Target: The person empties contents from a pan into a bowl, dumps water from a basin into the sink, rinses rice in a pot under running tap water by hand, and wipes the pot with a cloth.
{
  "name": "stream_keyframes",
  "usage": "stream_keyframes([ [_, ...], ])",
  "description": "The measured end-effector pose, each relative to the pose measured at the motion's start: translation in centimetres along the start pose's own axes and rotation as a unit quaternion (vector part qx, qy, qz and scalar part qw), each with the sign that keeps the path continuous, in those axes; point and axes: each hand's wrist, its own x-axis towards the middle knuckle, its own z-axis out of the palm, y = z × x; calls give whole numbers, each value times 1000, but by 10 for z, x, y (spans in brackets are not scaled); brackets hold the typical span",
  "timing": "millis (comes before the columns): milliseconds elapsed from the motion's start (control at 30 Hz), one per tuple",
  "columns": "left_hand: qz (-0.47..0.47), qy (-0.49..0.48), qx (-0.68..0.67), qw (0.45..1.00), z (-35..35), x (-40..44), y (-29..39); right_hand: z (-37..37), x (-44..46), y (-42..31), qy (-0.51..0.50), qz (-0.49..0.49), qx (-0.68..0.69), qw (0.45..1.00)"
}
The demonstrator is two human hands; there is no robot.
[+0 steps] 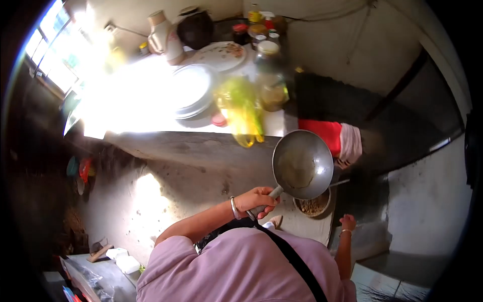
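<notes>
My left hand [259, 200] is closed round the handle of a metal wok [302, 163]. The wok is tilted so that its inside faces me, and a little liquid or residue shows at its bottom. Below the wok, partly hidden by it, a bowl [313, 207] holds brownish pieces that I cannot identify. A thin rod [339, 182] sticks out beside the bowl. My right hand [347, 222] hangs low on the right, away from the wok. Its fingers look curled in, and nothing shows in them.
On the bright counter [151, 121] ahead stand a stack of pale plates [193, 90], a patterned plate [221, 55], a yellow plastic bag [241, 108], several jars [268, 50], a dark pot [195, 30] and a jug [165, 40]. A red cloth [319, 133] lies right of the counter.
</notes>
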Motion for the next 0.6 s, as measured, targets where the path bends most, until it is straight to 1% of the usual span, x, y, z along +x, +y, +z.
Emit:
stream_keyframes([
  [100, 30, 0, -17, 999, -35, -52, 4, 22, -36, -59, -20, 31, 103, 994],
  [200, 54, 20, -20, 998, -70, -117, 13, 69, -92, -168, -70, 46, 271, 959],
  [267, 82, 54, -24, 995, -92, -158, 13, 114, -136, -241, -151, -20, 268, 951],
  [300, 97, 71, -27, 992, -103, -178, 11, 136, -156, -273, -203, -91, 256, 941],
  [333, 111, 88, -28, 989, -112, -198, 9, 158, -184, -317, -234, -99, 255, 933],
  [400, 142, 137, -45, 979, -125, -236, 6, 200, -227, -384, -329, -145, 251, 899],
  [433, 159, 160, -56, 973, -131, -254, 1, 222, -246, -408, -352, -216, 205, 887],
  [467, 176, 184, -67, 965, -136, -272, -2, 241, -267, -435, -381, -229, 189, 876],
  [500, 195, 206, -70, 956, -142, -287, -6, 255, -291, -462, -418, -257, 185, 852],
  [533, 208, 227, -76, 948, -145, -303, -10, 267, -315, -485, -463, -244, 189, 831],
  [567, 220, 248, -81, 940, -148, -317, -13, 279, -335, -502, -499, -253, 218, 800],
  [600, 232, 269, -87, 931, -150, -329, -16, 294, -350, -514, -520, -264, 209, 785],
])
